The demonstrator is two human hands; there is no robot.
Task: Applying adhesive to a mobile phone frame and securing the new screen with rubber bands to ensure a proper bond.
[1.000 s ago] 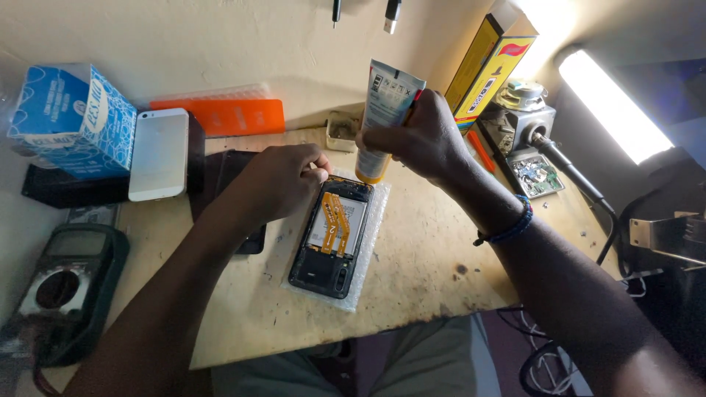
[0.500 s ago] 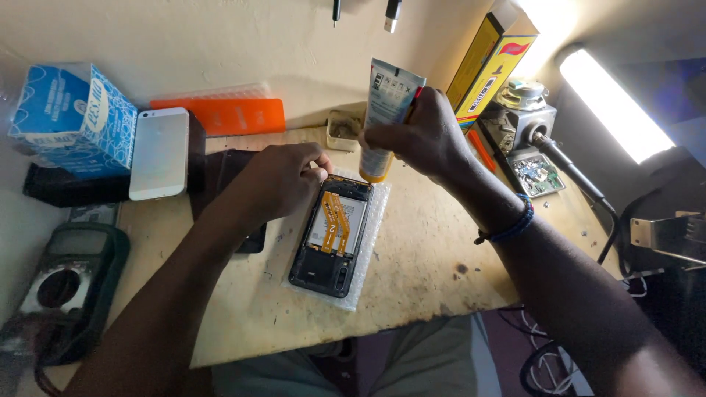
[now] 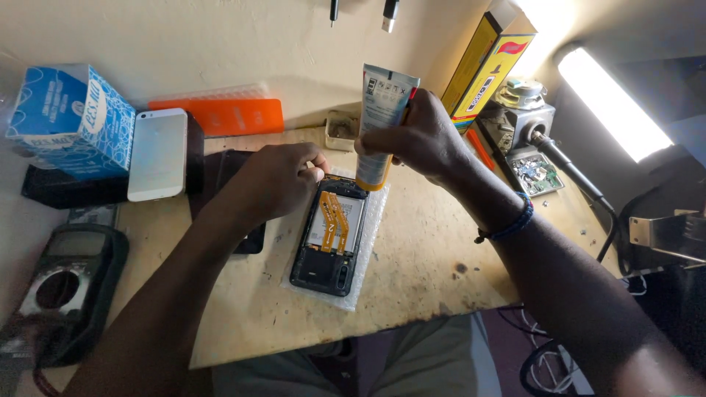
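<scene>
My right hand (image 3: 419, 136) is closed around a tube (image 3: 382, 125), cap end down, its tip touching the far right corner of the phone (image 3: 331, 235). The tube stands nearly upright, tilted a little to the right at its top. My left hand (image 3: 276, 180) is curled shut at the phone's far left corner, fingertips pressed on the frame; I cannot tell whether it pinches anything small there.

Against a second ago, almost nothing has shifted: the tube sits at the same corner, the left hand on the same edge, the phone in the same spot. So I judge the work is holding at this one corner, with the tip kept steady there and not run along the frame.

The phone lies open, back off, an orange flex cable (image 3: 332, 220) running down its middle. It rests on a clear sheet (image 3: 364, 257) on the table (image 3: 426, 250).

Left of it lies a dark slab (image 3: 220, 176), then a white phone (image 3: 157, 153) and a blue box (image 3: 70, 117). A meter (image 3: 62, 283) sits near left. An orange tray (image 3: 235, 114) leans at the far wall. To the right stand a yellow box (image 3: 489, 62), a small circuit board (image 3: 537, 173) and a bright lamp (image 3: 614, 103).
</scene>
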